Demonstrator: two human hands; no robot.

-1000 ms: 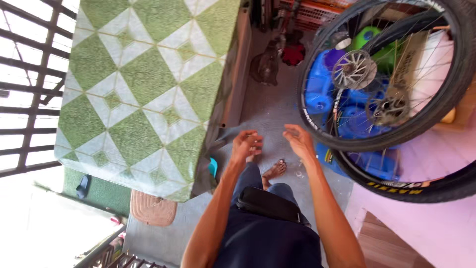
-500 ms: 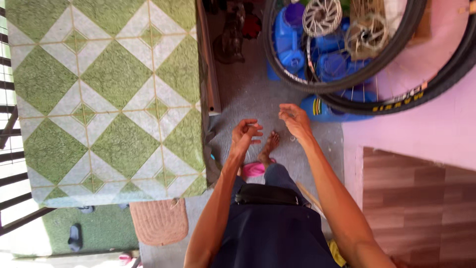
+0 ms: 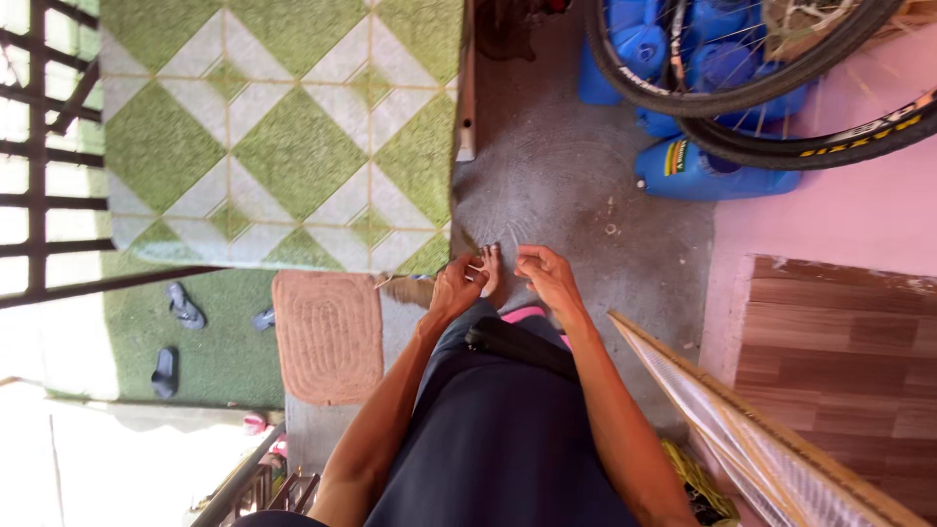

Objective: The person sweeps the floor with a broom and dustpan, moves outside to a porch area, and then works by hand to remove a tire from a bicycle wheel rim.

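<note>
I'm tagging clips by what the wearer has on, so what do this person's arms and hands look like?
Both arms are bare from above the elbow down: no sleeves, gloves, watch or rings show. The left hand and right hand are bare too, fingers uncovered. Below them shows a dark navy garment with a black strap across it.

A thin, pale, straw-like strand (image 3: 475, 268) sits pinched in the fingertips of the left hand (image 3: 457, 289), one short end poking out toward the right hand (image 3: 549, 278). It lies roughly level, just above the person's bare foot and the grey concrete floor. It is too small to tell its material; it may be a splinter of cane or fibre.
</note>
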